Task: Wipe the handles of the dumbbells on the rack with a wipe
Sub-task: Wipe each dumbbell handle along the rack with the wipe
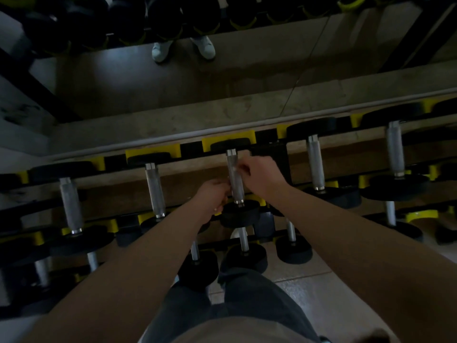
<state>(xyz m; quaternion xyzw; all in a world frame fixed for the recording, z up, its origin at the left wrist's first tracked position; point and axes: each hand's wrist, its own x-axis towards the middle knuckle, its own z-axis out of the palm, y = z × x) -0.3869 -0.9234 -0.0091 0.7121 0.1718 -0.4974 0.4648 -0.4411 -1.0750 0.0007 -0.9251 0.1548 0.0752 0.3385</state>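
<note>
The dumbbell (pixel 241 214) being worked on sits in the middle of the rack (pixel 270 154), straight ahead of the person and below the outstretched forearms; its knurled metal handle (pixel 237 194) runs with its long axis pointing away from the body, near head towards the person and far head in a yellow cradle at the back, leaning only slightly to the left as it recedes; any wiping stroke therefore has to travel fore and aft along that line, not side to side. The hands flank it: the right hand (pixel 257 174) is on the handle's right side at about its upper middle, fingers curled and fingertips pinched on a small pale scrap that I take for the wipe (pixel 237 167), pressed against the metal; the left hand (pixel 215 194) is lower, on the left side near the near end, fingers curled in against the handle, though the dim light hides whether it grips the bar, steadies it, or holds something else. Both hands touch or nearly touch the handle, the right one further along it; in my judgement the right hand does the rubbing while the left braces. Neighbouring handles (pixel 154 191) lie parallel on either side, well apart from the hands.
</note>
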